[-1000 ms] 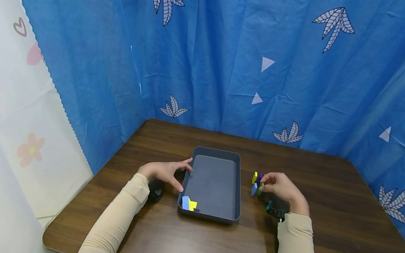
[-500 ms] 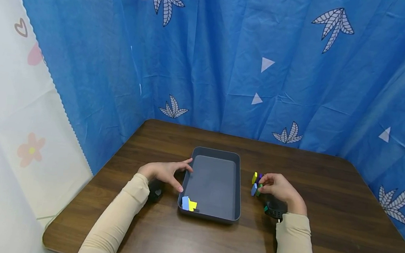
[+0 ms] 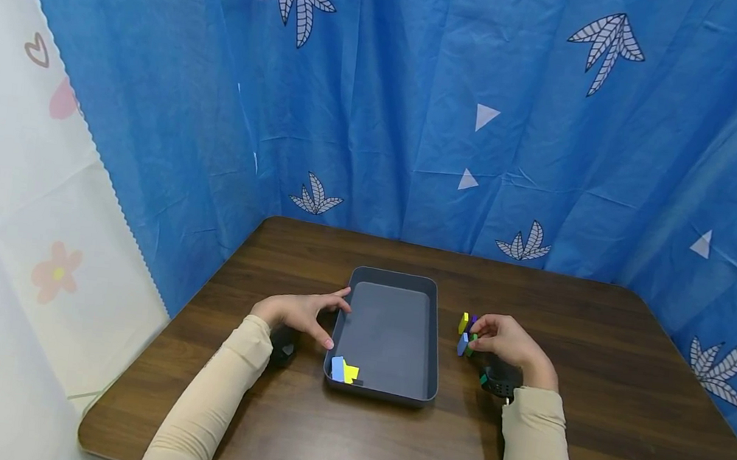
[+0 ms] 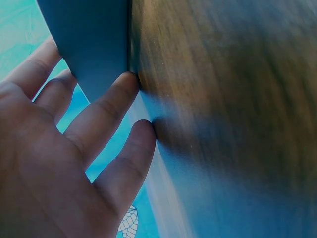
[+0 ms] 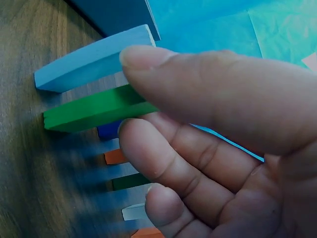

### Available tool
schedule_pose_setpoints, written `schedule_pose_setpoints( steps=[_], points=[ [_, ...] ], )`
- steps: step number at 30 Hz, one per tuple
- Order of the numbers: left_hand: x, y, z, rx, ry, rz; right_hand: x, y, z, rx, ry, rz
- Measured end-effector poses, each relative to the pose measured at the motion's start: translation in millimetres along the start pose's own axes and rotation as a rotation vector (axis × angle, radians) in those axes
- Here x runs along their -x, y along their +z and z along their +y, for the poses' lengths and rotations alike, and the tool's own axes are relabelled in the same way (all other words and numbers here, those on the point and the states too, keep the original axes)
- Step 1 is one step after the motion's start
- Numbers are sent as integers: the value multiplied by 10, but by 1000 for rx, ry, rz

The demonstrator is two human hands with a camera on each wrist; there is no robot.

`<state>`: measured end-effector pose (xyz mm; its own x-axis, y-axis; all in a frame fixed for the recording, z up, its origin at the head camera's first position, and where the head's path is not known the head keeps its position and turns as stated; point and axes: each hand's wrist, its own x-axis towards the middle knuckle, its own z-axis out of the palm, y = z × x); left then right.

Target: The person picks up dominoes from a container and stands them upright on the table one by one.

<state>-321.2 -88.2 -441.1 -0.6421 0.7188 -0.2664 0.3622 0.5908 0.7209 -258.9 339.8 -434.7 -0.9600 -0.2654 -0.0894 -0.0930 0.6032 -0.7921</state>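
My right hand (image 3: 514, 342) pinches a standing green domino (image 5: 89, 109) between thumb and fingers, low over the table. Close beside it stands a light blue domino (image 5: 94, 64), a narrow gap apart. Behind these two are a yellow domino (image 3: 463, 323) and a purple one (image 3: 473, 324). At the left wall of a dark grey tray (image 3: 392, 328), my left hand (image 3: 300, 312) touches the side with spread, fairly straight fingers. Fingertips (image 4: 130, 82) meet the tray's outer wall near the table in the left wrist view.
In the tray's near left corner lie light blue (image 3: 338, 368), yellow (image 3: 349, 372) and dark (image 3: 357, 382) pieces. Past the right fingers, orange (image 5: 115, 157), dark green (image 5: 129, 181) and white (image 5: 133, 212) dominoes show partly. A blue curtain (image 3: 406, 115) hangs behind the table.
My right hand has shifted slightly left with the green domino, closer to the light blue one, then stayed there. My left hand and the tray have not moved.
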Motion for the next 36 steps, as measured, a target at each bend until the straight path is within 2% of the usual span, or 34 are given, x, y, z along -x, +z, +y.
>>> schedule_pose_setpoints(
  steps=[10, 22, 28, 32, 36],
  points=[
    [6, -5, 0, 1, 1, 1, 3, -10, -9, 6, -3, -7],
    [10, -6, -8, -2, 1, 1, 84, -91, -128, 50, 17, 43],
    [9, -21, -29, -7, 12, 3, 148, -165, -377, 86, -37, 75],
    [8, -17, -19, -6, 8, 5, 164, -157, -582, 97, -126, 72],
    [10, -7, -12, -4, 8, 2, 107, -49, -775, 81, -212, 37]
  ],
)
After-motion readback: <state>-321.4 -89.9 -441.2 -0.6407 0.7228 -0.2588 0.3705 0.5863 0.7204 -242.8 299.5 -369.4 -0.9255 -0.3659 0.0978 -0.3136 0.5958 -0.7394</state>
